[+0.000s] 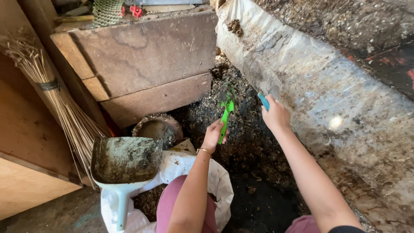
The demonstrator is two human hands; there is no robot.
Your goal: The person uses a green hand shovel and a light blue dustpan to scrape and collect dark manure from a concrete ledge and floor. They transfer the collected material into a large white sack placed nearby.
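We find the work at the loosening stage. At the centre of the frame the left hand is closed around the handle of a green hand rake, whose prongs point up into the dark soil heaped on the floor at the foot of a plastic-covered slab. Just to the right, the right hand is wrapped around a blue handle; its blade appears to run up along the plastic sheet, though we cannot make out the tip. Both tools lie near each other at the upper edge of the soil heap. At the lower left, a soiled pale dustpan rests on an open white sack that already holds some soil; a round pot sits behind it, a straw broom leans at the far left, and worn wooden boards fill the upper left. In our judgement, the next move calls for drawing loosened soil down from the sheet without tearing it.
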